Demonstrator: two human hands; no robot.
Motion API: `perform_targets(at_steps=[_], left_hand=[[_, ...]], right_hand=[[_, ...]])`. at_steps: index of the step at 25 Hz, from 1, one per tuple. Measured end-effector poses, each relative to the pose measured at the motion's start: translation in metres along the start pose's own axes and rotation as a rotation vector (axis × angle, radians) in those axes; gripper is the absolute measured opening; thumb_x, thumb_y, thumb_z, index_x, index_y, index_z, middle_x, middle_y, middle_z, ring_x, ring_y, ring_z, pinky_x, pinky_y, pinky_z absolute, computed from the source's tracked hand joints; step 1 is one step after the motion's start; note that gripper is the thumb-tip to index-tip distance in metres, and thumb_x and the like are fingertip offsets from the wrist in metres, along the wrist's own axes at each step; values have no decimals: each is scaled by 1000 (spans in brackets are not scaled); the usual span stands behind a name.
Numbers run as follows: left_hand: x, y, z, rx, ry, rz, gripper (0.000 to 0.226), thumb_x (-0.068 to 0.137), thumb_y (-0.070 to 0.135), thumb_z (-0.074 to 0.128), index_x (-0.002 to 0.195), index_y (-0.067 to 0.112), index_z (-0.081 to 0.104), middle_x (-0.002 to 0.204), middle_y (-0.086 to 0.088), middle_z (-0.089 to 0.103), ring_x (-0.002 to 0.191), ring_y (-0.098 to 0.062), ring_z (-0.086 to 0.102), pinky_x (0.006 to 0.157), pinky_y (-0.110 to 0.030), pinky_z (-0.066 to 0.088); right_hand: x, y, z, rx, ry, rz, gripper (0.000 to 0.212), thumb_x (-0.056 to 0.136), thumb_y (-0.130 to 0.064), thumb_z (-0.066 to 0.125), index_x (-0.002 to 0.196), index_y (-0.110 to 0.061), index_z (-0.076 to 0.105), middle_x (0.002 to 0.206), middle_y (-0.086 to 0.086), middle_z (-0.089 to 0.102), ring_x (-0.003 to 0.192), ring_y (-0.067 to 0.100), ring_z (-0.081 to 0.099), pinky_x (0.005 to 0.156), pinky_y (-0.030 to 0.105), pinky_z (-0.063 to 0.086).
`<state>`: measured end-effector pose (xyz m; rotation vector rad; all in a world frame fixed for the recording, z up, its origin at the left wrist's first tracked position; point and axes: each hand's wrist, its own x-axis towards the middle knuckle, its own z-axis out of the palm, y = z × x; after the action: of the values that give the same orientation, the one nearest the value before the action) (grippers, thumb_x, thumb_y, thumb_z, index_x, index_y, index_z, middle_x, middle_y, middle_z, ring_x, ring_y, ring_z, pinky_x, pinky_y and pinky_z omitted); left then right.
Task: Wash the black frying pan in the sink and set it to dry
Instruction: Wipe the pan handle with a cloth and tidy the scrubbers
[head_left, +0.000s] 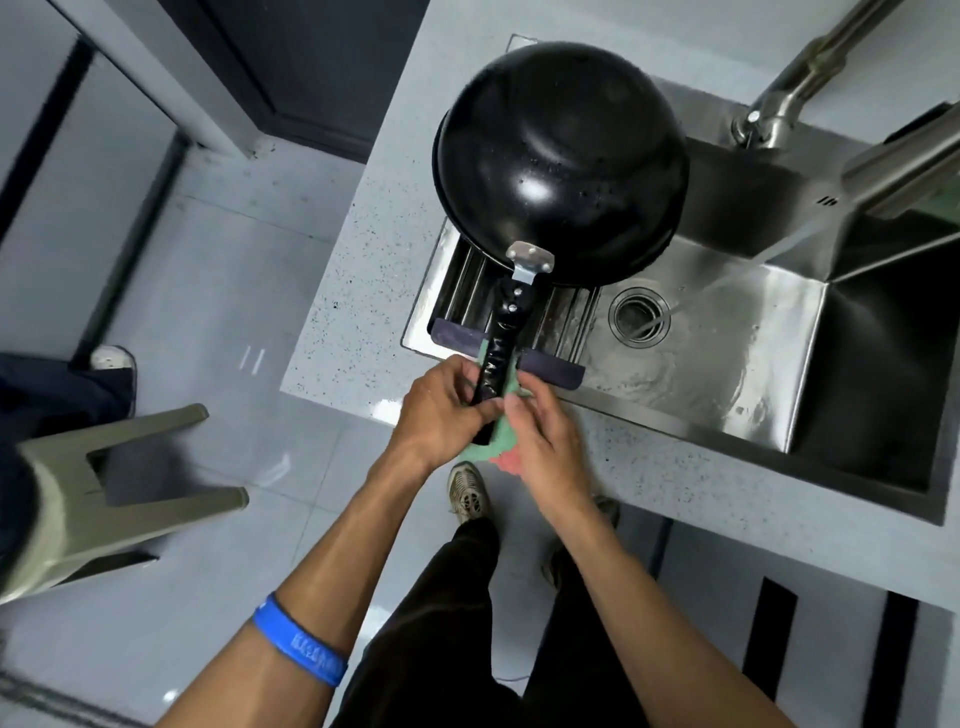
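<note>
The black frying pan (561, 161) lies upside down on a metal rack (566, 317) over the left end of the sink (737, 332), wet, its handle (498, 353) pointing toward me. My left hand (441, 415) grips the end of the handle. My right hand (540, 441) holds a green and pink cloth (498, 441) against the handle's underside, fingers curled around it.
Water runs from the steel faucet (904, 166) into the basin near the drain (640, 315). The speckled countertop (363, 291) surrounds the sink. A grey stool (104, 488) stands on the tiled floor at my left, with another person's shoe (111, 358) beyond it.
</note>
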<state>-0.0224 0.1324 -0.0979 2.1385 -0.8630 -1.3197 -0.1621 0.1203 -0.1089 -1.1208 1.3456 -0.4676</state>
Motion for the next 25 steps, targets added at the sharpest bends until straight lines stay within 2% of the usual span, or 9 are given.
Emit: perform_targets(at_steps=[3,5,9,13,16,18,20,23,25], left_hand=[[-8,-7,23,-194,-200,25,30,74,10,57,101,22,58,95,-10,67,88,-25,66,81,-46,57],[-11,-15,34,-175,-223,46,35,75,7,54,106,23,55,100,-9,58,92,-25,58,85,-43,54],[-11,-36,29,427,124,259,26,94,37,54,110,17,49,104,1,44,94,-17,39,80,-29,37],[14,-51,-30,767,134,412,34,75,32,70,105,23,55,106,2,48,99,-23,43,84,-35,30],[21,-51,-54,894,241,381,50,66,28,75,112,23,57,110,-2,50,99,-24,42,82,-36,34],[10,-58,-43,881,297,340,51,73,21,72,121,18,55,114,-6,51,95,-23,43,78,-35,37],[9,-67,-37,843,296,389,42,76,9,67,117,13,58,112,-8,55,95,-26,48,87,-38,41],[45,-49,-68,775,250,492,28,68,-2,66,92,12,63,94,-6,57,88,-22,48,92,-39,39],[69,-25,-97,767,111,456,26,64,1,70,84,15,63,89,1,57,85,-19,49,87,-36,35]], right_hand=[[6,-12,-1,231,-78,247,31,96,-17,66,123,-31,56,116,-1,71,99,16,71,65,27,61],[8,-6,-7,-39,9,195,33,95,-7,63,124,-20,56,112,2,70,88,10,69,59,13,53],[7,19,-19,-508,84,21,42,84,-22,64,125,-16,60,112,6,62,101,25,62,86,33,52],[6,19,-18,-924,98,-108,38,89,-34,64,121,-13,62,110,7,62,99,26,57,81,35,48],[1,17,-21,-869,128,29,48,89,-44,66,126,-17,54,110,3,66,99,26,61,82,41,53],[-6,15,-18,-894,224,-123,40,92,-38,66,122,-13,56,108,5,64,97,28,59,79,42,53],[-14,8,-10,-972,213,-465,23,94,-27,56,111,-12,62,103,6,65,92,28,60,76,40,51],[3,-12,23,-1070,-123,-833,27,84,-17,54,106,-11,68,110,6,67,101,29,63,85,42,53],[34,-30,51,-1154,-322,-870,38,82,-12,58,120,-12,66,137,10,58,131,34,50,111,47,39]])
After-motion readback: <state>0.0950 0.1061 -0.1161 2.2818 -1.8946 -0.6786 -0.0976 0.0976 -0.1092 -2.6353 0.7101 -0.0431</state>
